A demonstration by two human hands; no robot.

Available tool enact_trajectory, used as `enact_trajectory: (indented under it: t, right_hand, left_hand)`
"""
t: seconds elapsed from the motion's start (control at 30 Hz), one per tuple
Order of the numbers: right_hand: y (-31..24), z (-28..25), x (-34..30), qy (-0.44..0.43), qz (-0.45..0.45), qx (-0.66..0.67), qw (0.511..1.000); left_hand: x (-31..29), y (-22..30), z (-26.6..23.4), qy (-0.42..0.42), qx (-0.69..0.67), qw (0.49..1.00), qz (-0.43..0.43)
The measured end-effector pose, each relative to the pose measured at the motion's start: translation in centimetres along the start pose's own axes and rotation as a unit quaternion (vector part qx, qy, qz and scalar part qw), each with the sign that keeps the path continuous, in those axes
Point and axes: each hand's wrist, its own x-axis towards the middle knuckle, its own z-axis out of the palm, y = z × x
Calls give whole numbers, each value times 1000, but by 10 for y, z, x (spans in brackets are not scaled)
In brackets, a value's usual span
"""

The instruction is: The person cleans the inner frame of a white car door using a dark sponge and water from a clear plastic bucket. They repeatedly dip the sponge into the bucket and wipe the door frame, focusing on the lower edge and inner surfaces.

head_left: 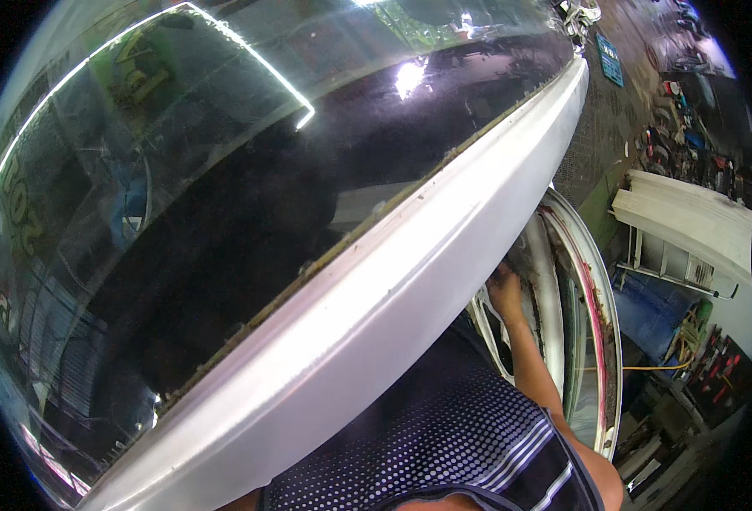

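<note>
My right hand (505,295) reaches between the white car pillar (393,277) and the open car door (593,289). It is close to the door's inner edge, beside a pale upright strip (546,298). Shadow and the pillar hide most of its fingers, so I cannot make out whether it grips anything. My left hand is out of view. Only a sliver of dark arm shows at the bottom edge, below the pillar.
A dark, reflective windshield (223,230) fills the left side, with a rough, dirty seam along the pillar. To the right stand a white panel (691,217), a blue container (653,307), an orange hose (640,368) and scattered tools (721,375).
</note>
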Motion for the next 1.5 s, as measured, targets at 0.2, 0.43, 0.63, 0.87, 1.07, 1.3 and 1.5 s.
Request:
enact_trajectory:
  t: [0.2,0.43,0.63,0.87,1.07,1.3,1.5]
  right_hand:
    - [3,3,3,11,-50,20,998]
    - [-5,6,9,-22,-34,24,999]
    - [-85,27,15,-20,148,499,853]
    - [-150,73,5,-57,42,447,892]
    - [-152,75,-24,-218,139,533,806]
    - [-138,105,-65,-269,151,606,733]
    - [-121,103,-119,-276,55,747,603]
  left_hand:
    - [7,27,6,-18,-20,999,21]
    - [9,94,15,-70,-96,990,79]
    - [-1,210,43,-213,-280,923,159]
    - [-55,311,91,-214,-459,854,117]
    - [-84,298,68,-210,-469,843,159]
    - [-111,256,42,-81,-495,803,322]
    - [-90,169,-13,-33,-478,821,310]
